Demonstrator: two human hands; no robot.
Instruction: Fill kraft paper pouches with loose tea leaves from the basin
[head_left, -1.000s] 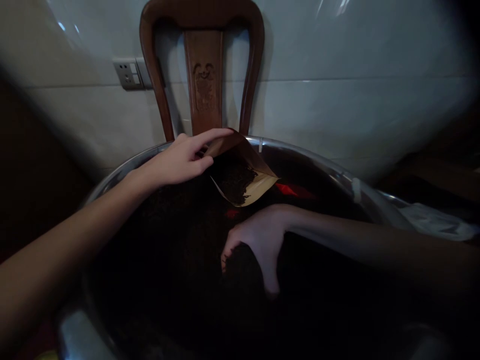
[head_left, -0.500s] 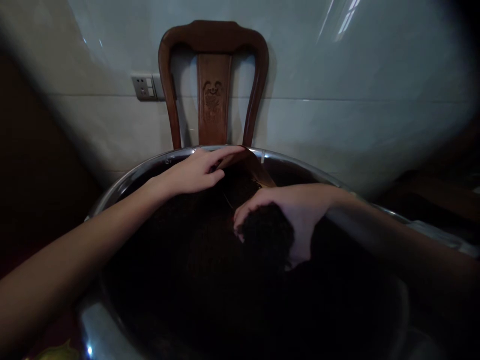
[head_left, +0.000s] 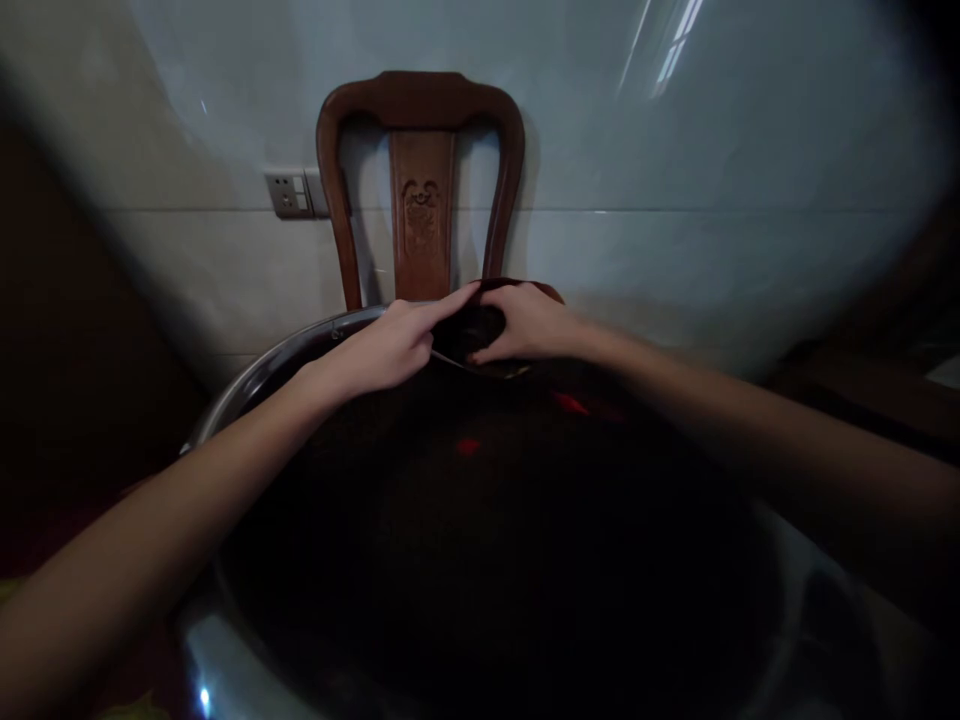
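Observation:
A brown bag-like holder (head_left: 546, 290) is at the far rim of a large shiny metal basin (head_left: 259, 370), its mouth towards me. My left hand (head_left: 394, 345) grips the left edge of the mouth, with the index finger stretched along the top. At the mouth is my right hand (head_left: 529, 320), fingers and thumb curved around a dark clump (head_left: 484, 325). What the clump is made of is too dark to tell. Below both hands, the inside of the basin is nearly black, with two small red patches (head_left: 469, 446) showing.
Behind the basin stands a carved wooden chair (head_left: 421, 200) against a pale tiled wall (head_left: 675, 250). A socket plate (head_left: 289, 193) is on the wall left of the chair. Dark, unclear shapes fill both sides.
My right hand has moved up and away from me, from low in the basin to the holder's mouth, with the dark clump. The left hand keeps its grip. Red patches now show in the basin.

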